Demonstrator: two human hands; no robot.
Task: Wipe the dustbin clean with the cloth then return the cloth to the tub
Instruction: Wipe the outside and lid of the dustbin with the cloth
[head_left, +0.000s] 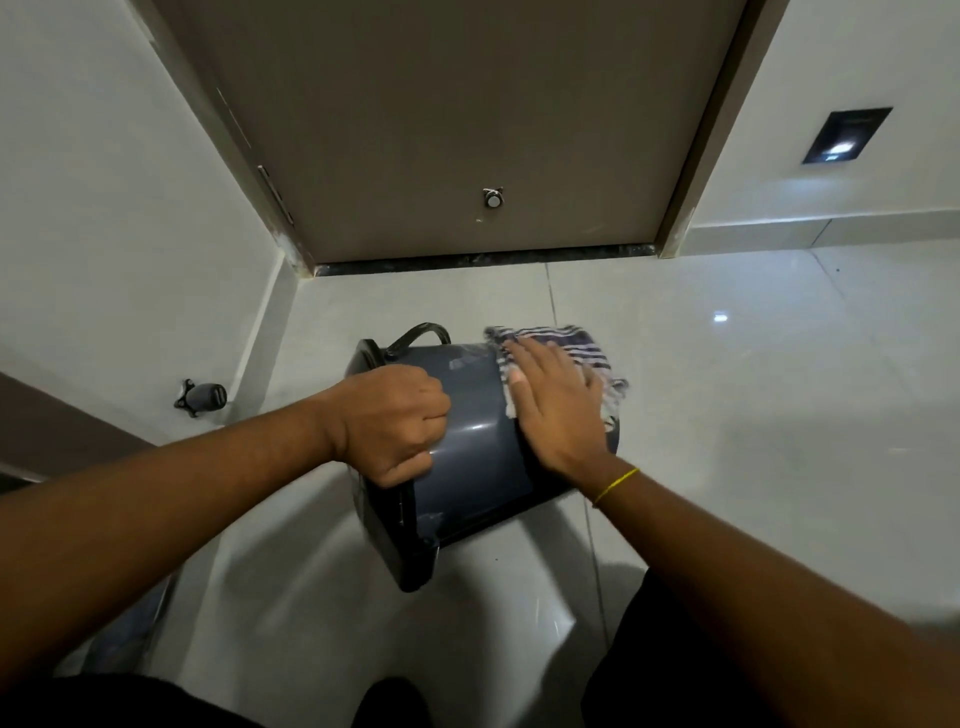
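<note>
A dark grey dustbin lies tipped on its side on the tiled floor, its black rim toward the left and its base toward the right. My left hand is closed around the rim at the bin's top edge. A blue and white striped cloth is draped over the bin near its base. My right hand presses flat on that cloth, fingers spread. The tub is not in view.
A closed brown door stands straight ahead with a door stop on it. A second door stop sits on the left wall. A wall light glows at the right. Glossy floor tiles spread rightward.
</note>
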